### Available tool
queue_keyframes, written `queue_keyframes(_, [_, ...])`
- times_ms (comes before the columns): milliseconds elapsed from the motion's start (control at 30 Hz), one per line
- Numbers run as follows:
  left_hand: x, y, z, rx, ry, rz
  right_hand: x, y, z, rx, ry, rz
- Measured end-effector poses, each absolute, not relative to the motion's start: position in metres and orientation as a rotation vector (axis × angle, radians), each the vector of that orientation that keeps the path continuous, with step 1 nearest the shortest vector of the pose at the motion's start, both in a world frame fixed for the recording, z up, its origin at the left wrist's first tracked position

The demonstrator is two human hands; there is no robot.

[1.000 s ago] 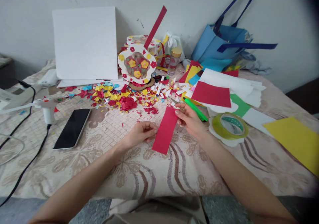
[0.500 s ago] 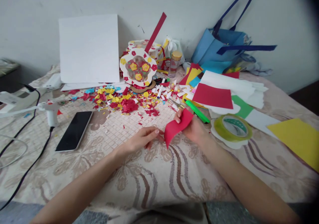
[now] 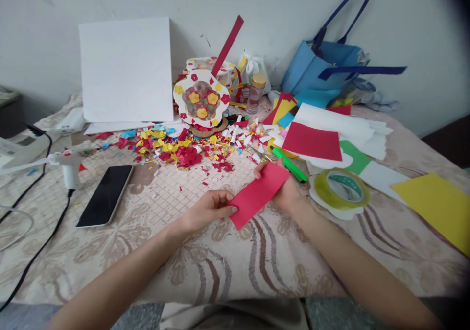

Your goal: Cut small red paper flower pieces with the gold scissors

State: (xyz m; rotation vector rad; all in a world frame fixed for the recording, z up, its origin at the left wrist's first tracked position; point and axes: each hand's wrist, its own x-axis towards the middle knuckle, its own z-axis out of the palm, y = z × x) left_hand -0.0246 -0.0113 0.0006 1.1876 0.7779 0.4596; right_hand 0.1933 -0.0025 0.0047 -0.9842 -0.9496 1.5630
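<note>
A strip of red paper (image 3: 259,193) is stretched flat between my two hands, above the patterned tablecloth. At its lower left end, my left hand (image 3: 211,208) pinches the strip between thumb and fingers. My right hand (image 3: 286,190) grips the upper right end, with part of its fingers hidden behind the paper. Just beyond the right hand lie a green utility knife (image 3: 291,164) and a pair of scissors (image 3: 262,154), partly hidden. A roll of clear yellowish tape (image 3: 341,189) rests on a white scalloped paper shape to the right.
Paper scraps (image 3: 189,156) are scattered mid-table before a flower-shaped paper craft (image 3: 201,97). On the left are a phone (image 3: 105,195) and a white glue gun (image 3: 70,169) with a cord. Coloured sheets (image 3: 312,141) and a blue bag (image 3: 319,68) occupy the right and back.
My left hand has taken hold of the strip's free end, which hung curled before. The red paper is now pulled flat. The view has shifted slightly.
</note>
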Motion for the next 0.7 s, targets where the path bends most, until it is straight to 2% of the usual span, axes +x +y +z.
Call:
queue_keyframes(167, [-0.023, -0.006, -0.005, 1.190, 0.867, 0.677, 0.189, -0.007, -0.005, -0.983, -1.044, 1.659])
queue_keyframes(367, [-0.025, -0.009, 0.000, 1.287, 0.695, 0.777, 0.171, -0.019, -0.014, -1.129, -0.932, 1.451])
queue_keyframes(467, [-0.027, -0.012, 0.002, 1.557, 0.590, 0.888, 0.166, -0.022, -0.012, -1.141, -0.847, 1.387])
queue_keyframes(600, [-0.028, -0.014, -0.001, 1.968, 0.735, 1.027, 0.161, -0.025, -0.011, -1.167, -0.847, 1.286])
queue_keyframes(700, [-0.027, -0.013, -0.003, 1.922, 0.821, 1.042, 0.156, -0.028, -0.012, -1.163, -0.836, 1.255])
